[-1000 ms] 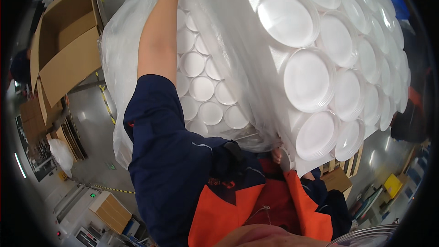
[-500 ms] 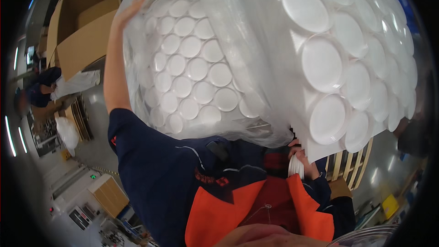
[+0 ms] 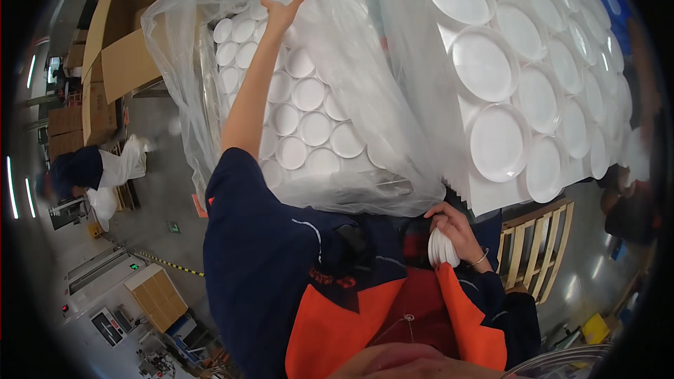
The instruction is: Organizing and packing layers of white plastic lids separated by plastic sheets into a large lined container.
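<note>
Left hand [image 3: 282, 12] open, palm flat on clear plastic bag [image 3: 330, 84] of white lids, far left. Right hand [image 3: 453, 231] clenched on small white lid stack [image 3: 442, 247], near chest. Risk: bag slips off palm, one-handed support. Count: two bags; second bag [image 3: 533, 77] right; pallet [image 3: 537, 245] one.

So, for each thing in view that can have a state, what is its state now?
left hand: open, pressed flat on the plastic bag.
right hand: closed on a small stack of white lids.
plastic bag: open at the lower edge, full of white lids.
cardboard box: open, flaps up.
wooden pallet: standing on edge.
</note>
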The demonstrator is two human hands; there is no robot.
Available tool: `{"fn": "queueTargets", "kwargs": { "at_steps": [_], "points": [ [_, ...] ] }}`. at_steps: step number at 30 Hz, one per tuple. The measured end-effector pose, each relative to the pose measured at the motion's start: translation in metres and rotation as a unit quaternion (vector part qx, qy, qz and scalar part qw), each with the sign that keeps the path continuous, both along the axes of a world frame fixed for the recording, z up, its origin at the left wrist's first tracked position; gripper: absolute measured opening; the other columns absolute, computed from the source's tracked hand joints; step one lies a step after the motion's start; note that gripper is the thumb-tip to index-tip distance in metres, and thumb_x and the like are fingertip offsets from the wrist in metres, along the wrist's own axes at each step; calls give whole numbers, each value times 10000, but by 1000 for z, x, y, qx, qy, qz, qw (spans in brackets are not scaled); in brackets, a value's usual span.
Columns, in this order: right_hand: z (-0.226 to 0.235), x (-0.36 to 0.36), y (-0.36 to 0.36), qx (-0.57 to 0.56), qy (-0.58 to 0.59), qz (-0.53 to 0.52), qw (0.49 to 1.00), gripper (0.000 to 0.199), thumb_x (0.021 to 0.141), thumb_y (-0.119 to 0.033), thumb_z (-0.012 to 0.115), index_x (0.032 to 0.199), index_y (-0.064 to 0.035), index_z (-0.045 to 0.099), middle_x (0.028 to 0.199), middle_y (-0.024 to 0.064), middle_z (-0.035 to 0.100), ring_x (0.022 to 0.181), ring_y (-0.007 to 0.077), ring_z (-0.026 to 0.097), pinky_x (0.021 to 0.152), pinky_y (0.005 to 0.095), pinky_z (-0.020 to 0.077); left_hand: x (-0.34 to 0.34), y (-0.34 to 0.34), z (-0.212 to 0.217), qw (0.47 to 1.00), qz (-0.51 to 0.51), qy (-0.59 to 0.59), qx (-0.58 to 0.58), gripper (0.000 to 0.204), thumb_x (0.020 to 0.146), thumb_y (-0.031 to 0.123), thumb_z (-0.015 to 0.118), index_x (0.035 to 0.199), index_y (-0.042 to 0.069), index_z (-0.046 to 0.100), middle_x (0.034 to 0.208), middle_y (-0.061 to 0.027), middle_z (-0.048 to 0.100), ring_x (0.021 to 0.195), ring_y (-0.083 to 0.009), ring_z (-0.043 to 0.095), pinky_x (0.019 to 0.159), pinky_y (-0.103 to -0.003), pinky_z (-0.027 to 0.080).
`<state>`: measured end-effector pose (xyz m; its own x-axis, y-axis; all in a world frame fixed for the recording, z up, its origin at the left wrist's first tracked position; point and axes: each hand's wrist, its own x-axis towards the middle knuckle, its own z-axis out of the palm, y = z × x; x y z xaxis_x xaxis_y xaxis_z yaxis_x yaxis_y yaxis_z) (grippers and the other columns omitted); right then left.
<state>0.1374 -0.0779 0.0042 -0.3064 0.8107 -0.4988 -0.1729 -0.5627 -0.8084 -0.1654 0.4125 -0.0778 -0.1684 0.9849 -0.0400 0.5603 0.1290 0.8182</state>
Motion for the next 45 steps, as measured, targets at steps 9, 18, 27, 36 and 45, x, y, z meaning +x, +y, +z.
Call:
{"fn": "queueTargets", "kwargs": {
  "at_steps": [9,18,27,36,45],
  "points": [
    [-21,14,-17,0,-68,-64,996,297,902,-244,484,1070,-5,536,789,51,572,746,114,534,696,246,411,125,39,19,844,-304,-431,-100,871,887,481,585,1496,52,134,1307,-76,530,1211,-272,477,1002,-457,363],
    [-28,35,-10,-16,-48,-115,992,207,912,-159,506,979,13,600,890,56,613,854,148,555,811,288,421,164,-16,49,925,-150,-321,-136,850,922,543,487,1514,76,96,1538,-86,256,1394,-282,278,1090,-466,281],
    [-17,40,20,-29,79,-95,992,229,933,-197,499,987,5,593,902,78,611,835,149,572,764,287,451,96,-342,114,951,-228,-132,161,264,887,132,569,1127,21,579,1020,-90,634,942,-194,592,813,-313,459],
    [-63,35,2,-20,32,-249,968,338,1000,-311,398,997,-20,569,917,60,584,819,156,569,758,303,460,172,-465,110,892,-434,-88,91,567,731,269,772,1246,139,571,1360,-179,414,1190,-343,458,952,-409,413],
    [-31,60,-15,-108,312,-178,927,506,985,-471,368,1295,-74,415,1191,107,546,1100,238,573,899,361,507,196,-470,88,884,-428,-137,130,525,732,141,636,1242,114,514,1338,-162,443,1148,-343,515,952,-415,436]
  ]
}}
